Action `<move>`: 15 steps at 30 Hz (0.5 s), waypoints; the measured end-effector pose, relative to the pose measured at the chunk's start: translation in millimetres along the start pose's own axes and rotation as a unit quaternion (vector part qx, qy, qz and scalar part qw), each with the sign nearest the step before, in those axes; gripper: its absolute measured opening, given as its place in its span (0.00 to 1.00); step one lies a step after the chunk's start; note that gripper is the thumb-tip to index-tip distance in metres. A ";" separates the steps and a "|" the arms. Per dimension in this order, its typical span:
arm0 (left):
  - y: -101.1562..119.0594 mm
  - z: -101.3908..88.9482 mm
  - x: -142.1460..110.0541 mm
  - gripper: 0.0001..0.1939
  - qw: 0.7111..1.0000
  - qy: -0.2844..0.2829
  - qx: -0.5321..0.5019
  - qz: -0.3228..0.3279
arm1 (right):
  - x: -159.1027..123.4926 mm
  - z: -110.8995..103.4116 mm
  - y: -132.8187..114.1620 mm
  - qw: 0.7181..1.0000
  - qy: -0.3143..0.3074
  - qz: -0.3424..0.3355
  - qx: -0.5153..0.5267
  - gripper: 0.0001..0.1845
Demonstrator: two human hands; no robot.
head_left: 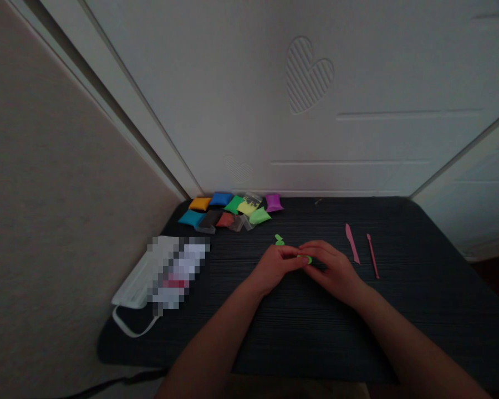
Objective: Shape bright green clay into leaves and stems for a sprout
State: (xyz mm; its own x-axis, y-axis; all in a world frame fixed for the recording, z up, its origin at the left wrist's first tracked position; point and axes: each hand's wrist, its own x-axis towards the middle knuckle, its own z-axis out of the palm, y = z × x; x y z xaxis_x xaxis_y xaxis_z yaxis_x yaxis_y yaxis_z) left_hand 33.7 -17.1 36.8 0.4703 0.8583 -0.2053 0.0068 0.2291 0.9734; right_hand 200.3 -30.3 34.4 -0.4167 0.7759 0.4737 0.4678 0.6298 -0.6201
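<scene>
Over table (307, 327) — left fingers (293, 263), right fingers (321, 246) pinched round green lump (308, 259), apparently clay.

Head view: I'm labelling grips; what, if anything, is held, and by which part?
A small green piece, between the left hand and right hand; they partly cover it, so the exact gripped spot cannot be told.

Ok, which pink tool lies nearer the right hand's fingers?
The pink knife, left of the pair: flat and broad-bladed, unlike the slimmer pink stick farther from those fingers.

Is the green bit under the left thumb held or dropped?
Held: the green piece shows pinched between left hand and right hand.
</scene>
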 end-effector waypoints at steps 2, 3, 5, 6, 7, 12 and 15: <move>-0.2 -0.1 -0.1 0.11 1.000 -0.007 -0.008 -0.005 | -0.2 0.1 0.7 1.000 0.000 -0.002 0.000 0.12; -0.4 -0.2 -0.1 0.11 1.000 -0.011 -0.014 -0.006 | -0.2 0.1 0.9 1.000 -0.001 -0.002 0.000 0.12; -0.9 -0.3 0.0 0.11 1.000 -0.018 -0.024 -0.006 | -0.1 -0.2 0.9 1.000 0.000 -0.006 0.003 0.12; -1.0 -0.4 0.0 0.11 0.999 -0.019 -0.028 -0.007 | 0.0 -0.4 0.7 1.000 0.000 -0.007 0.005 0.12; -1.2 -0.4 0.1 0.11 0.999 -0.019 -0.030 -0.007 | 0.1 -0.6 0.3 1.000 0.001 -0.007 0.007 0.13; -0.6 -0.2 -0.1 0.09 0.999 -0.014 -0.034 -0.016 | -0.3 -0.7 -1.4 1.000 0.005 -0.005 0.010 0.13; -0.4 0.3 -0.2 0.08 0.999 -0.009 -0.035 -0.017 | -0.9 -0.2 -1.2 1.000 0.000 -0.003 0.006 0.13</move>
State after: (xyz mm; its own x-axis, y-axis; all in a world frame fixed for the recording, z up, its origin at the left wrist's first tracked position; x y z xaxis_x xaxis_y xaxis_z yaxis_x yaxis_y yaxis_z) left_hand 33.9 -17.6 36.5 0.4868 0.8410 -0.2359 -0.0382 0.2903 0.9562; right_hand 200.3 -31.7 34.8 -0.4184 0.7725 0.4776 0.4564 0.6335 -0.6248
